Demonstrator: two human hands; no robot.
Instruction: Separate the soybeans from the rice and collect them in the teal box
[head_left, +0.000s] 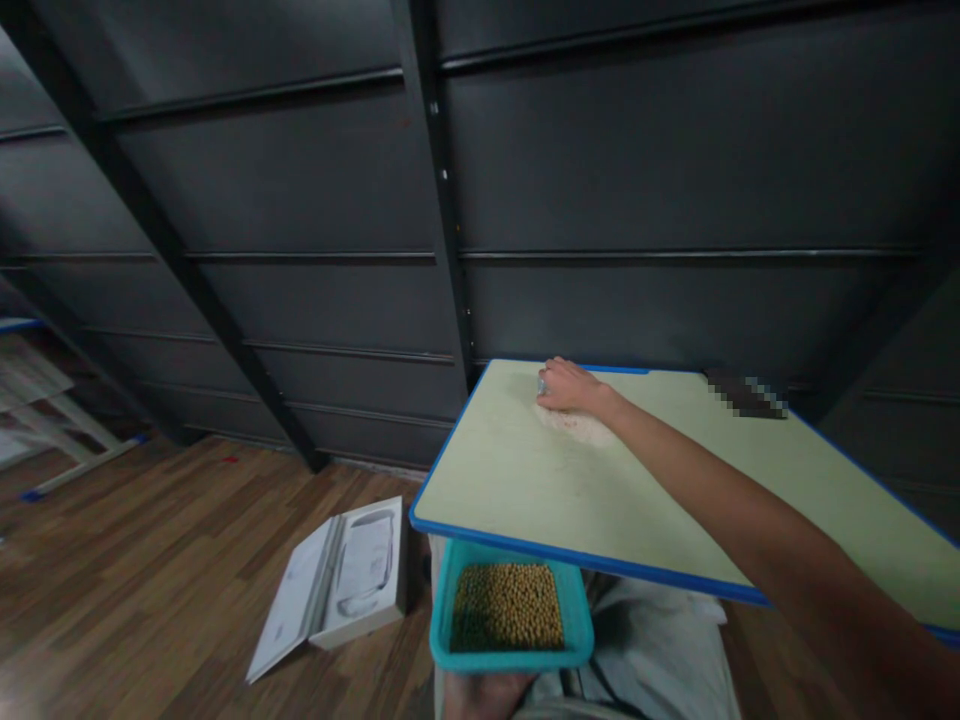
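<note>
On the pale yellow-green tabletop [510,470], my right hand [570,385] rests near the far edge with its fingers curled down. A small silvery-blue spot shows at the fingers, too small to name. Beside the hand lies a pale pinkish patch [576,425] that looks like fine grains or residue. Below the table's near edge, my left hand [487,692] holds a teal plastic basket [512,661] from its near side and underneath, the fingers mostly hidden. Many round, yellowish soybeans [510,605] cover the bottom of the basket.
A blue rim edges the table. A dark pixelated item [746,394] lies at its far right. An open white box [367,570] sits on the wooden floor at left. Dark metal panels [315,180] stand behind the table. Another table's legs [82,455] appear far left.
</note>
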